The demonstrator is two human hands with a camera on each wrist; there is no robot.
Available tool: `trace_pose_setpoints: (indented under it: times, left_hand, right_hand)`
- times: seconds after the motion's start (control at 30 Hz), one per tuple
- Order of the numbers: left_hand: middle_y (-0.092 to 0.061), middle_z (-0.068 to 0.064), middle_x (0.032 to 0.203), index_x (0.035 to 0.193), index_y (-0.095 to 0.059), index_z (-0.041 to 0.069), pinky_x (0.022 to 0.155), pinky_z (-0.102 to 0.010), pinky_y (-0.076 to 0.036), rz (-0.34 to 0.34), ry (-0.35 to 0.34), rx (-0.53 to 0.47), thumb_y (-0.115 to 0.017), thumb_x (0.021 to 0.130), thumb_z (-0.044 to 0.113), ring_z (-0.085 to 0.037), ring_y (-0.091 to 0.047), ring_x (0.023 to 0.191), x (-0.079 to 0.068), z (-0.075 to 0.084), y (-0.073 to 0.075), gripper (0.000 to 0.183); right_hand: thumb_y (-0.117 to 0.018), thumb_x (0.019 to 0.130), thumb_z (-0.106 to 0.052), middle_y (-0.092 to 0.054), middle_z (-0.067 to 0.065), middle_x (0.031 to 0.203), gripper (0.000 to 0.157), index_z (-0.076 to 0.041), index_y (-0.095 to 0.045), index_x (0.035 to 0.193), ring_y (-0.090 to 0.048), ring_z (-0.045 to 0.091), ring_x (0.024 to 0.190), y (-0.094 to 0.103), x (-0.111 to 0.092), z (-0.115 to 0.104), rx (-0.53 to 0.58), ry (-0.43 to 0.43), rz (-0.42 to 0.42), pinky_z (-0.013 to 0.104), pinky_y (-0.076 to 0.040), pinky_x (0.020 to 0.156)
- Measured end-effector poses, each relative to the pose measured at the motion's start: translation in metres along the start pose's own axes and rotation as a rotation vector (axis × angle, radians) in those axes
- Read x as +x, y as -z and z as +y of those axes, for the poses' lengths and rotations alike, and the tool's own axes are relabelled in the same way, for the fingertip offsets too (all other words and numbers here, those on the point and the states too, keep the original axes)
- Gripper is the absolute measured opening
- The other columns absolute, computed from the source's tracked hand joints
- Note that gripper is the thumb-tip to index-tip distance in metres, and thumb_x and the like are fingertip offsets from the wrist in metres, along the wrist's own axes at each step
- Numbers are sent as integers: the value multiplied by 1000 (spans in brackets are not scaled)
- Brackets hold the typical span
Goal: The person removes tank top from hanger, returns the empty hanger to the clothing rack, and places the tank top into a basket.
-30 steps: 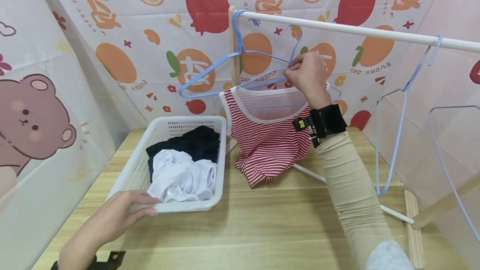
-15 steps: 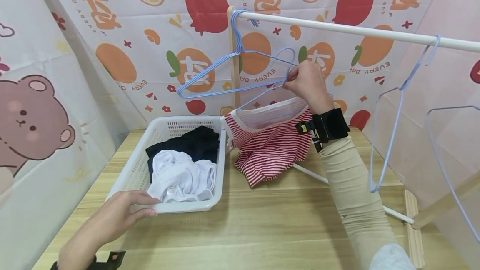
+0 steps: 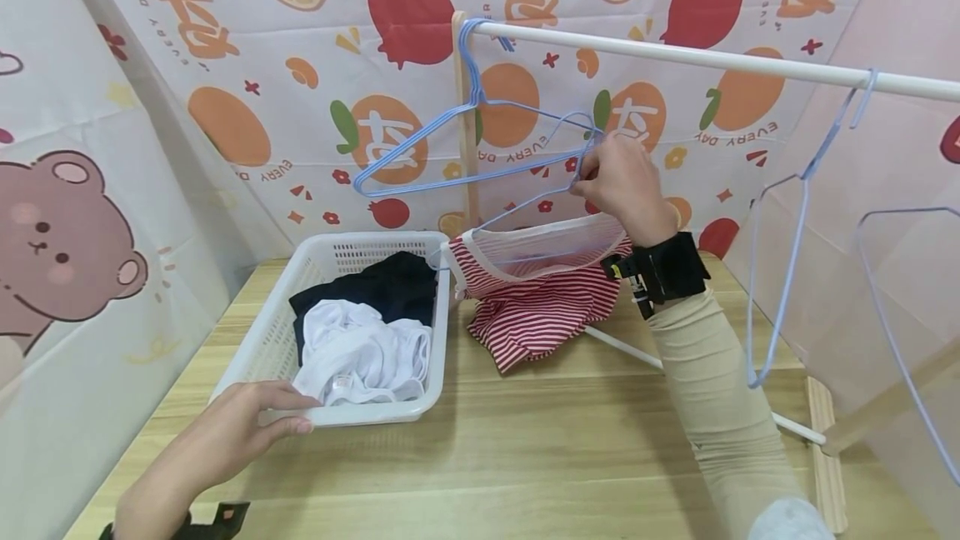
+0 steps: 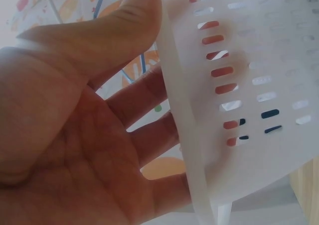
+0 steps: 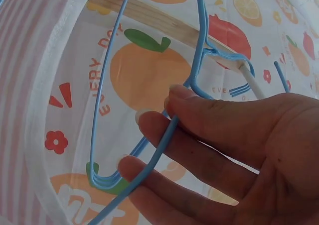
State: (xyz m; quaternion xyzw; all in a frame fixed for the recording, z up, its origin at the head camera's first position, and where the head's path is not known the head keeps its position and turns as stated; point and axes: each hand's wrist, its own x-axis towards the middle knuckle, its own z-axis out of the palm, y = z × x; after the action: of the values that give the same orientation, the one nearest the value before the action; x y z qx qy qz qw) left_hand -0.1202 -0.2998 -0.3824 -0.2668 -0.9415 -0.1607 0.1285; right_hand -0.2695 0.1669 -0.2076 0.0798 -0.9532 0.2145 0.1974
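Note:
My right hand (image 3: 628, 182) pinches a blue wire clothes hanger (image 3: 525, 206) just below its hook, with thumb and fingertips around the wire (image 5: 160, 148) in the right wrist view. A red-and-white striped top (image 3: 543, 307) hangs from this hanger, and its lower part lies bunched on the table. My left hand (image 3: 238, 427) grips the near left rim of a white plastic basket (image 3: 367, 413). In the left wrist view, the fingers show through the slots of the basket wall (image 4: 239, 170). Inside the basket lie a white garment (image 3: 367, 348) and a black one (image 3: 375, 288).
A white rod (image 3: 675, 54) on wooden posts spans the back. Several blue hangers (image 3: 416, 140) hang together at its left end, behind my right hand. Another hanger (image 3: 787, 298) hangs at the right, with part of one more (image 3: 885, 307) beside it. A white lower bar (image 3: 622, 347) crosses the table.
My right hand has come down and slightly right with the hanger, lowering the striped top's neckline toward the table. My left hand and the basket stay in place.

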Motion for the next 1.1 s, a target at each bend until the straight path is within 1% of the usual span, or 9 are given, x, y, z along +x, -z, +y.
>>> trace_pose_setpoints:
  times: [0.13, 0.27, 0.37, 0.53, 0.6, 0.77, 0.87, 1.0, 1.1]
  left_hand:
    - [-78, 15, 89, 93, -83, 23, 80, -23, -56, 8, -1, 5, -91, 72, 24, -7, -70, 93, 0, -1, -1, 22]
    - [-78, 17, 88, 93, -83, 24, 84, -10, -49, 30, -9, -2, -91, 71, 23, -10, -71, 95, 0, -3, -3, 23]
    - [-78, 17, 88, 92, -83, 24, 85, -4, -44, 35, -10, -2, -91, 71, 22, -11, -72, 95, -1, -3, -3, 23]
    - [-78, 16, 89, 93, -83, 24, 80, -20, -55, 12, 8, -1, -91, 72, 24, -6, -70, 94, 0, -2, -3, 23]
    - [-78, 17, 89, 93, -83, 24, 80, -24, -57, 8, 11, 4, -91, 72, 24, -8, -70, 94, 1, -2, -3, 23]
    - [-77, 18, 88, 92, -82, 25, 82, -15, -52, 28, -7, 16, -91, 71, 23, -9, -71, 95, 1, -3, -4, 23]
    - [-77, 18, 88, 92, -82, 25, 83, -11, -49, 36, -9, 18, -91, 70, 23, -9, -70, 95, 0, -4, -5, 24]
    - [-77, 18, 89, 92, -82, 26, 85, -6, -46, 40, -10, 19, -91, 70, 23, -13, -72, 96, 0, -5, -6, 24]
    - [-77, 18, 88, 92, -82, 25, 87, -2, -42, 44, -22, 16, -91, 70, 22, -14, -72, 95, 0, -5, -5, 24]
  right_hand:
    - [-80, 89, -15, -76, 15, 97, 13, -3, -80, 88, -63, 29, 96, -1, -8, 3, -23, -9, -38, 41, -49, 70]
    - [-81, 89, -16, -77, 12, 92, 12, -4, -80, 87, -65, 28, 86, -2, -15, 6, -37, -4, -83, 35, -45, 65]
    - [-81, 89, -16, -78, 10, 89, 11, -6, -80, 86, -64, 26, 83, -4, -20, 9, -40, -2, -108, 32, -42, 62]
    - [-82, 87, -15, -79, 11, 90, 11, -4, -80, 86, -65, 27, 88, -6, -28, 14, -43, -11, -129, 32, -44, 64]
    - [-81, 88, -16, -78, 12, 91, 12, -4, -80, 86, -65, 28, 89, -6, -32, 16, -47, -18, -138, 33, -44, 65]
    - [-82, 88, -18, -78, 11, 88, 13, -5, -82, 88, -65, 27, 85, -8, -43, 19, -58, -13, -132, 32, -42, 62]
    - [-83, 87, -20, -78, 10, 88, 14, -6, -82, 90, -65, 27, 84, -11, -49, 22, -63, -7, -119, 33, -45, 63]
    - [-83, 87, -18, -79, 11, 88, 14, -5, -82, 92, -65, 28, 84, -15, -59, 27, -59, 12, -107, 36, -47, 66]
    - [-84, 87, -16, -79, 11, 86, 12, -5, -82, 90, -65, 28, 83, -20, -67, 32, -36, 22, -102, 34, -46, 65]
